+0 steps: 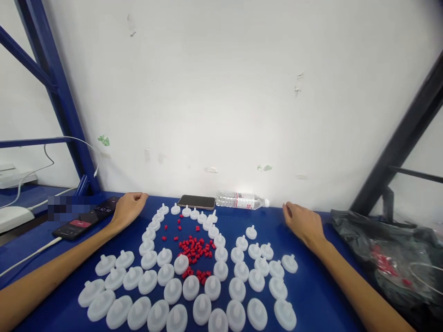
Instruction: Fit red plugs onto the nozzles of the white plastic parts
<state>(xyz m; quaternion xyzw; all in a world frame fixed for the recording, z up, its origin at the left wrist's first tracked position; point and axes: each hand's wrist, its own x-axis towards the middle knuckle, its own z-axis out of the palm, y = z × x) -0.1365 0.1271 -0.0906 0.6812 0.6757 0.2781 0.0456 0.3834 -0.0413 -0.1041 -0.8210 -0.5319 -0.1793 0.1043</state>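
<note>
My left hand [130,208] rests loosely curled at the back left of the blue table, next to a black phone [86,218]; no object shows in it. On the right, my right hand [303,222] also lies curled on the table, right of the bottle, and I see nothing in its fingers. Between my forearms stand many white round plastic caps with a short stem [237,289], set out in rows and a rough ring. Small red plastic pieces [195,249] lie scattered and heaped inside that ring.
A clear plastic bottle [238,200] and another phone [197,202] lie along the white wall [221,92]. At right is a dark plastic bag [360,230] with a clear bag of red pieces [384,263]. Blue frame posts [57,92] and a cable [31,256] are at left.
</note>
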